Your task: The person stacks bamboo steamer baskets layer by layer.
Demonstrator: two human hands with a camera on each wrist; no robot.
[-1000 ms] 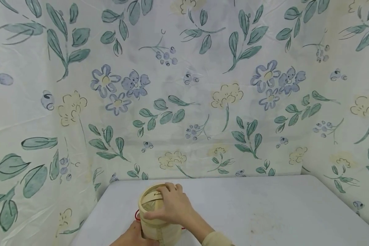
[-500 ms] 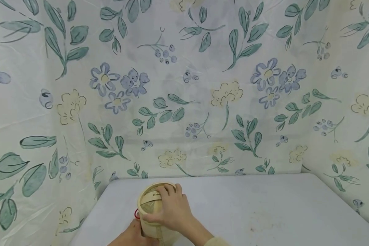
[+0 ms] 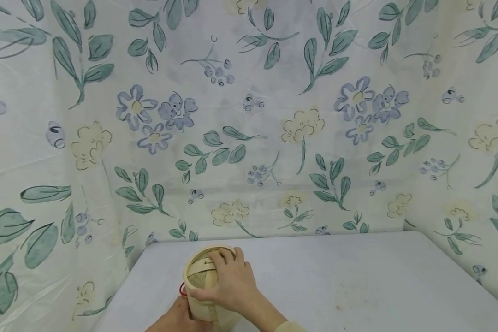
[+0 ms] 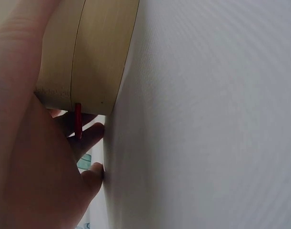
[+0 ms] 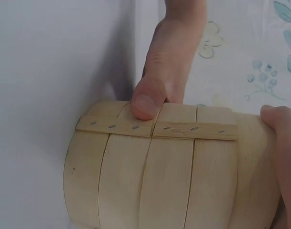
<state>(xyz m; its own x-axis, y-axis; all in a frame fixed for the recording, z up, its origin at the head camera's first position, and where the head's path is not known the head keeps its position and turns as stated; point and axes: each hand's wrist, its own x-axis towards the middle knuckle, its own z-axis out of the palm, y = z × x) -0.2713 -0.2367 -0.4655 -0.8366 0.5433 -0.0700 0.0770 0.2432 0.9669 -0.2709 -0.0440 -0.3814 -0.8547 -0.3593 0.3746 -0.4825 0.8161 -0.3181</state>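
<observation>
A small round bamboo steamer (image 3: 202,310) stands at the front left of the table, built of pale stacked tiers with stapled seams. Its domed lid (image 3: 199,280) has a raised rim and a flat strip across the top. My right hand (image 3: 232,282) grips the lid from above, fingers over the far rim and thumb at the near edge. Low on the left side, my left hand (image 3: 177,319) holds the body; its thumb (image 5: 147,100) presses beside the stapled strip (image 5: 195,131). A red loop (image 4: 78,121) hangs from the steamer near the left fingers. The steamer's inside is hidden.
The white table (image 3: 315,281) extends to the right and back, with small brown specks (image 3: 338,308) on its surface. A floral sheet (image 3: 269,110) hangs behind it and along both sides.
The head view has shifted slightly. A red loop on the steamer's right side, visible a second ago, is now behind my right arm. Both hands keep their hold on the steamer.
</observation>
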